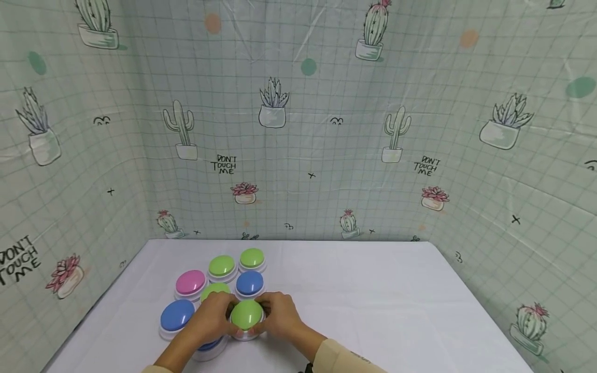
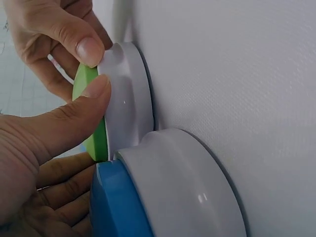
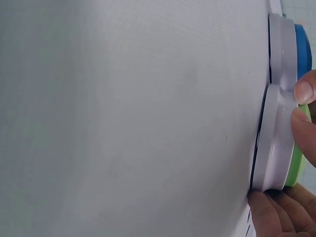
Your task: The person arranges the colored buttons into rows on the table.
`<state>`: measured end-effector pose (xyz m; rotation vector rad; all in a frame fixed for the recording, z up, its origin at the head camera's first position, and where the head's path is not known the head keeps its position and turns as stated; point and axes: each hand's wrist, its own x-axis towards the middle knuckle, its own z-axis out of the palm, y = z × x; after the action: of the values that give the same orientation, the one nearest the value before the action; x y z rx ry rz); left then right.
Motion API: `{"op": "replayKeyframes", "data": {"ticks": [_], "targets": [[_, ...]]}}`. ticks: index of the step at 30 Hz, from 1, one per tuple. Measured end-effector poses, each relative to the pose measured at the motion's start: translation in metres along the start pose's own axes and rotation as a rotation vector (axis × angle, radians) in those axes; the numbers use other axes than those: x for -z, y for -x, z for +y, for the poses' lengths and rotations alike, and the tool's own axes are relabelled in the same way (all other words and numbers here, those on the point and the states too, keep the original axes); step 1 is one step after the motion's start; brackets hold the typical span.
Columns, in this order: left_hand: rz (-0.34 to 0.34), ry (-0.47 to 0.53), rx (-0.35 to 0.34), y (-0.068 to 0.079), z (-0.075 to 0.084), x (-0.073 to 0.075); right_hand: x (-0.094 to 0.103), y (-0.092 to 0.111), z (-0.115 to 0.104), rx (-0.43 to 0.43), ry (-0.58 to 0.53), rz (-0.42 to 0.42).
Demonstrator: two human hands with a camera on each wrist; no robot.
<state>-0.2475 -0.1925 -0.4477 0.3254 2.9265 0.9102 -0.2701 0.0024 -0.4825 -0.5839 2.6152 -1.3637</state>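
A green push button (image 1: 246, 314) with a round white base sits at the front of the cluster on the white table. My left hand (image 1: 214, 315) grips it from the left, thumb on the near side and fingers round the far side. From the right, my right hand (image 1: 280, 313) grips the same button, its thumb close to the other thumb. In the left wrist view the two thumbs press at the seam between the green cap (image 2: 102, 140) and the white base (image 2: 129, 94). A blue push button (image 1: 209, 346) stands beside it, partly hidden under my left forearm.
Behind and left of the hands stand more buttons on the table (image 1: 354, 300): a pink one (image 1: 190, 282), two blue ones (image 1: 250, 283) (image 1: 177, 315) and several green ones (image 1: 222, 266). A cactus-print cloth (image 1: 308, 145) encloses the table's back and sides.
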Motion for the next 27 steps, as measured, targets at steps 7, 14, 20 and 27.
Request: {"op": "replayKeyframes", "data": {"ticks": [7,14,20,27], "targets": [[0.015,-0.013,-0.015,0.004,0.002,-0.005,0.002,0.005,0.002,0.001,-0.042,-0.001],[0.033,-0.001,-0.024,0.008,0.006,-0.009,0.007,0.012,0.001,0.01,-0.061,0.004],[0.039,0.024,-0.04,0.007,0.01,-0.013,0.011,0.014,0.006,0.002,-0.064,0.012],[0.058,0.052,-0.074,0.006,0.015,-0.02,0.018,0.017,0.011,-0.006,-0.078,0.017]]}}
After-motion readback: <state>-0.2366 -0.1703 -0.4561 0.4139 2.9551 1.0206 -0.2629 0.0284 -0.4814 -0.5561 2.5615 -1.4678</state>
